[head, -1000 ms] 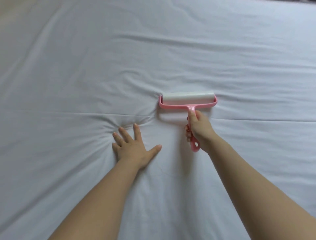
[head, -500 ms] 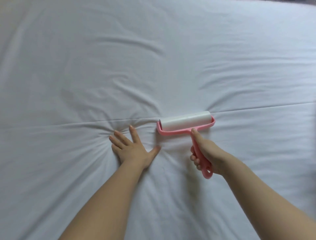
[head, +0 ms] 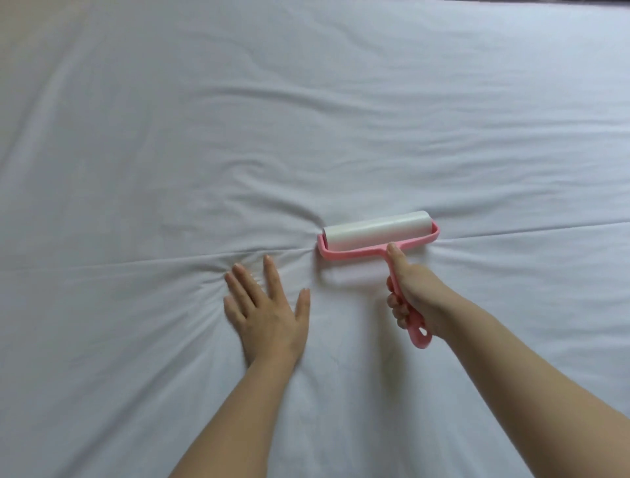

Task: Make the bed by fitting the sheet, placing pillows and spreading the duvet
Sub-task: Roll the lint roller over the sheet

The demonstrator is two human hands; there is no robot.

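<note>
A white sheet [head: 170,136] covers the whole bed and fills the view, with creases running out from the middle. My left hand [head: 266,314] lies flat on it with fingers spread, pressing the fabric, and wrinkles fan out to its left. My right hand [head: 414,297] grips the pink handle of a lint roller [head: 376,235]. Its white roll rests on the sheet just right of my left hand's fingertips, on a long horizontal fold line.
A thin dark strip [head: 606,2] shows past the bed's far edge at the top right. Nothing but sheet lies around the hands.
The roller came toward me from farther up the sheet, then edged slightly away again. My left hand stayed pressed flat in the same spot.
</note>
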